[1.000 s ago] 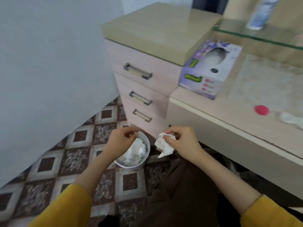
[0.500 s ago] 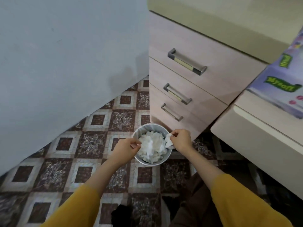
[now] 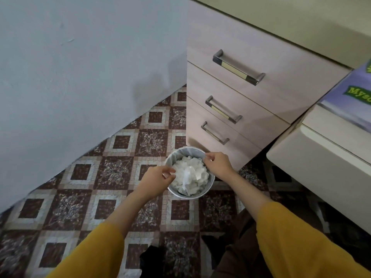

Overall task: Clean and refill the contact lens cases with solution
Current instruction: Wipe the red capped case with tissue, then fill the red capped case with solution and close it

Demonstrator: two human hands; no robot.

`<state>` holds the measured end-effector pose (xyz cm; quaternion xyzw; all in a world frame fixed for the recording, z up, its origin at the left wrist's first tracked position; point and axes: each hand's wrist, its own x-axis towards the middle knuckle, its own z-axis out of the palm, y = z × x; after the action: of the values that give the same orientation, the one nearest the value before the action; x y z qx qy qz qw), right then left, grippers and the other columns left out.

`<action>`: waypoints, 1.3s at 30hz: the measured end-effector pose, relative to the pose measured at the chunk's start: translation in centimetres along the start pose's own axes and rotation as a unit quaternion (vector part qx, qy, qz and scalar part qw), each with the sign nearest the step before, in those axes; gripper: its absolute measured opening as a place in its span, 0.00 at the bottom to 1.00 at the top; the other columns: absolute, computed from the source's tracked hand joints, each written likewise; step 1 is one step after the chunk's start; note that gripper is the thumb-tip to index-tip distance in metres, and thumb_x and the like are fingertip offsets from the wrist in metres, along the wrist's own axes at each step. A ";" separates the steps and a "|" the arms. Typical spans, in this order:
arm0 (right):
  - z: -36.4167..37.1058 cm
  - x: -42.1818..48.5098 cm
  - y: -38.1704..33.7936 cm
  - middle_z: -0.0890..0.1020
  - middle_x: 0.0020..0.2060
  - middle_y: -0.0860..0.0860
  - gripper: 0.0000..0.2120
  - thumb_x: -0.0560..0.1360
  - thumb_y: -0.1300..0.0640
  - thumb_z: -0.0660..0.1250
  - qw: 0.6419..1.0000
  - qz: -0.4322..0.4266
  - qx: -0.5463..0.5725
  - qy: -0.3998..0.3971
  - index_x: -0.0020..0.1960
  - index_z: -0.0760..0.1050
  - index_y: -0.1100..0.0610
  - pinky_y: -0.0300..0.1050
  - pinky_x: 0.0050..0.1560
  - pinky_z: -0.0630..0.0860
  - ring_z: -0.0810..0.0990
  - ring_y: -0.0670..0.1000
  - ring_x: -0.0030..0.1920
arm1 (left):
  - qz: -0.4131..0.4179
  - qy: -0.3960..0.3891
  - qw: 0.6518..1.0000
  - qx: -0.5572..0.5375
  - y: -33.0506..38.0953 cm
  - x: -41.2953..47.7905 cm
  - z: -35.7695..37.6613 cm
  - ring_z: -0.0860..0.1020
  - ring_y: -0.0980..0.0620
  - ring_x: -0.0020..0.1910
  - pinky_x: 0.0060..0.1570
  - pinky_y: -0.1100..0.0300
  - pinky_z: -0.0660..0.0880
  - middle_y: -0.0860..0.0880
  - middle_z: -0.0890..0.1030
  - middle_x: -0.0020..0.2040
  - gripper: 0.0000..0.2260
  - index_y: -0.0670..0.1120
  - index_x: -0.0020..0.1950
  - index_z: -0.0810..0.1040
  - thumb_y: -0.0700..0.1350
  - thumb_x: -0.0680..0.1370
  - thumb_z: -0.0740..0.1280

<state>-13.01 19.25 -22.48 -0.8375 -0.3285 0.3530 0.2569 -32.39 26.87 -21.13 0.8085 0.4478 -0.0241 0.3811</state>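
- Patterned brown-and-white floor [image 3: 112,173] filled the near view, with a pale blue-grey wall [image 3: 80,67] on the left and a pink-toned drawer unit [image 3: 261,93] on the far right.
- A small round bin [image 3: 186,195] stood on the tiles just beside the foot of the drawers, heaped to the rim with crumpled white tissues [image 3: 197,167]. One blurred white piece [image 3: 187,177] lay over the middle of the heap.
- The right hand [image 3: 218,165] hung over the far-right rim with its fingers curled and thumb and forefinger nearly together. No tissue showed between them, which suggested the wiping waste was being thrown away.
- The left hand [image 3: 156,179] hovered at the near-left rim, also curled with the thumb meeting the fingertips. I could not tell whether it pinched anything small.
- The contact lens cases were nowhere in view, so cleaning or refilling could not be judged from this angle.
- A purple tissue box [image 3: 353,97] sat at the right edge on a lower desk top [image 3: 331,135].
- The bin was so full that loose pieces could have slid off onto the floor, and the lowest drawer handle [image 3: 214,133] jutted out just beyond the rim.
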 end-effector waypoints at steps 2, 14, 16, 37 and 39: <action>-0.5 -0.7 -0.2 0.81 0.53 0.57 0.15 0.75 0.57 0.64 1.000 -0.007 0.007 -0.007 0.59 0.77 0.60 0.43 0.56 0.72 0.78 0.54 0.55 | 0.003 0.000 1.000 0.001 0.3 -0.1 -0.1 0.78 0.55 0.43 0.35 0.70 0.67 0.50 0.82 0.47 0.09 0.48 0.55 0.80 0.48 0.77 0.64; -4.9 -7.7 -0.8 0.82 0.52 0.53 0.13 0.73 0.55 0.69 0.990 -0.094 0.097 0.026 0.56 0.79 0.59 0.40 0.54 0.74 0.79 0.47 0.50 | 0.128 0.039 0.990 0.045 7.8 -2.6 -2.5 0.76 0.58 0.40 0.43 0.69 0.69 0.49 0.83 0.47 0.09 0.46 0.54 0.81 0.46 0.76 0.65; -6.5 -9.5 -0.8 0.82 0.51 0.52 0.13 0.73 0.55 0.68 0.988 -0.111 0.095 0.048 0.56 0.79 0.59 0.32 0.47 0.72 0.78 0.44 0.46 | 0.157 0.045 0.985 0.047 9.9 -3.5 -2.6 0.75 0.60 0.39 0.39 0.75 0.67 0.50 0.83 0.46 0.09 0.47 0.53 0.81 0.46 0.76 0.65; -28.6 -28.0 8.1 0.81 0.52 0.48 0.13 0.73 0.56 0.68 0.923 -0.116 0.068 0.361 0.56 0.79 0.57 0.44 0.58 0.74 0.80 0.46 0.50 | 0.418 0.000 0.908 -0.011 36.0 -8.3 4.9 0.76 0.61 0.39 0.40 0.75 0.68 0.53 0.80 0.44 0.07 0.47 0.51 0.82 0.44 0.76 0.66; -30.2 -28.9 10.0 0.81 0.52 0.48 0.12 0.73 0.56 0.68 0.916 -0.085 0.068 0.386 0.56 0.79 0.56 0.42 0.57 0.74 0.80 0.45 0.50 | 0.436 -0.012 0.900 0.003 37.9 -7.7 6.6 0.76 0.58 0.44 0.45 0.72 0.68 0.50 0.80 0.50 0.08 0.47 0.52 0.81 0.43 0.76 0.66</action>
<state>-1.78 -14.40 1.79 -0.8582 -0.2494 0.0009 0.4487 -6.88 5.59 -0.34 0.9237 0.0462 0.1335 0.3562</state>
